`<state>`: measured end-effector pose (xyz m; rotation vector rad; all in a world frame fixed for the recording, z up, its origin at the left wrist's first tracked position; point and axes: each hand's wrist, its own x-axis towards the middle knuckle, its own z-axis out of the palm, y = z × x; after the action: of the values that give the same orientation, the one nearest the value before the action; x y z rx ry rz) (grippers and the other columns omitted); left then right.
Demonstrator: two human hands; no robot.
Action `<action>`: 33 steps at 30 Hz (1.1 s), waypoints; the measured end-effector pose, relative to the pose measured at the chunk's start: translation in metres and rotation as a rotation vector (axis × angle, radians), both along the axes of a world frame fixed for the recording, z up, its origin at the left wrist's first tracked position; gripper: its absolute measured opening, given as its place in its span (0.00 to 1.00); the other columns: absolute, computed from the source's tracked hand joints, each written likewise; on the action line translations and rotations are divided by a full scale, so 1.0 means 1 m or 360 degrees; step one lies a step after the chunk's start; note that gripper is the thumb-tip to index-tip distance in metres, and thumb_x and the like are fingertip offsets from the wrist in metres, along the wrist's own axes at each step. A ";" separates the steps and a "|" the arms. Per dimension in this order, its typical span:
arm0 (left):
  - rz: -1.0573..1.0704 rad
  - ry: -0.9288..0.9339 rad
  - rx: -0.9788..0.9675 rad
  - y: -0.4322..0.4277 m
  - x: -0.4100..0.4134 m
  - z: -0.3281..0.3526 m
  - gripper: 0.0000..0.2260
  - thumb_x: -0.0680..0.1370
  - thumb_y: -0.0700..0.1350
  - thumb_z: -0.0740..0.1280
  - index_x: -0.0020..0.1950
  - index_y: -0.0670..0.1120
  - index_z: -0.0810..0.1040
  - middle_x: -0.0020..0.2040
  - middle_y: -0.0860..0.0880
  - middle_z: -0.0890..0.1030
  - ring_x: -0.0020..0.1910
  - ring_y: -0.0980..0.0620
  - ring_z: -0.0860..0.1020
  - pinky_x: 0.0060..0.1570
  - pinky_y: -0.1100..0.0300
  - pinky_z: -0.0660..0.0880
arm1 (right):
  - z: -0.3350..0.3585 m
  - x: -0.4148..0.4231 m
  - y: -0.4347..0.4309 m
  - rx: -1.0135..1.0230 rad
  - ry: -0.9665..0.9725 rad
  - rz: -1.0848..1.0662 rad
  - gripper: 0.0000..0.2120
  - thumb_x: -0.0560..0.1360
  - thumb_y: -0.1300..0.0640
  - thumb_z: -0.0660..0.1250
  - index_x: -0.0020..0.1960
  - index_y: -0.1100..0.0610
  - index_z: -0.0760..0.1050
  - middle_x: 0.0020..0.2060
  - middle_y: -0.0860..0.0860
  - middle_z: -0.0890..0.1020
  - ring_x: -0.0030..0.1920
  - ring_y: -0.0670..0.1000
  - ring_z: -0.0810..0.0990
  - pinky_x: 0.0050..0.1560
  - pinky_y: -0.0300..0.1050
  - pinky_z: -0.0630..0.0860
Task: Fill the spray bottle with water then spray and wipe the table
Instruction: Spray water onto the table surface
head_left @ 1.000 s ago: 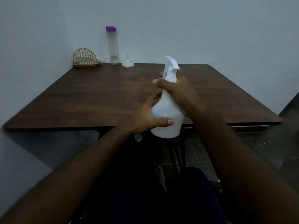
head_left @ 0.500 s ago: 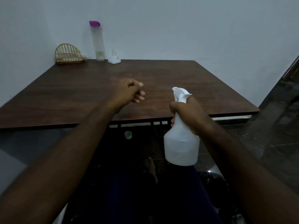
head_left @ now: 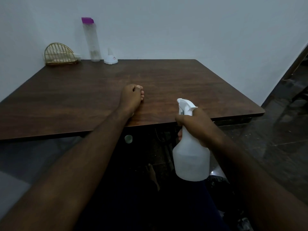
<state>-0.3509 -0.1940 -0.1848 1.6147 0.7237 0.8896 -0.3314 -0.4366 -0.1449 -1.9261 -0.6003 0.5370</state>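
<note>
1. The table (head_left: 166,84) is the big target: dark wood top, all of it in front of the person. I'd aim the spray at the middle, not the near edge, so mist lands on wood and not the floor.
2. The spray bottle (head_left: 191,157) hangs upright just off the near right edge of the table, lower than the top. Lift it above the surface before pulling the trigger. Light's dim, so I honestly can't tell how much water is in it.
3. The right hand (head_left: 195,125) is wrapped around the bottle's neck just under the white trigger head. Looks like a solid hold; a finger needs to get onto the trigger.
4. The left hand (head_left: 131,97) sits over the table near the front edge, fingers curled into a loose fist, nothing visible in it. It'll need a cloth for wiping.
5. Back-left corner stuff, a tall clear bottle (head_left: 91,40), wire holder (head_left: 59,55), small white funnel (head_left: 110,59): spray away from those.
</note>
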 end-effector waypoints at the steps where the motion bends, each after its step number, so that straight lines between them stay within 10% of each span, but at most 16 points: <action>1: 0.0008 0.0001 0.0004 0.000 0.000 0.000 0.13 0.82 0.43 0.57 0.40 0.48 0.77 0.37 0.49 0.80 0.35 0.54 0.78 0.42 0.57 0.79 | 0.001 -0.001 0.000 -0.0006 -0.0006 0.0011 0.10 0.72 0.64 0.64 0.48 0.71 0.75 0.29 0.60 0.79 0.26 0.53 0.80 0.33 0.48 0.79; 12: -0.0080 0.0037 0.0106 -0.010 -0.007 0.003 0.11 0.83 0.44 0.58 0.52 0.43 0.80 0.41 0.51 0.80 0.39 0.58 0.77 0.40 0.65 0.76 | -0.003 -0.008 0.010 -0.0041 -0.0044 -0.0017 0.11 0.72 0.63 0.66 0.50 0.70 0.76 0.33 0.62 0.81 0.25 0.52 0.80 0.33 0.46 0.78; 33: -0.0090 0.0155 0.0254 -0.015 -0.013 0.006 0.13 0.82 0.44 0.60 0.38 0.50 0.76 0.41 0.46 0.80 0.41 0.51 0.77 0.51 0.49 0.78 | -0.010 -0.005 0.006 -0.0064 -0.0190 -0.0070 0.19 0.65 0.60 0.65 0.56 0.56 0.78 0.32 0.58 0.80 0.32 0.56 0.81 0.39 0.58 0.82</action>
<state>-0.3635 -0.2094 -0.1790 1.8220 0.6850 0.8502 -0.3366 -0.4304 -0.1552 -2.0155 -0.6259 0.4109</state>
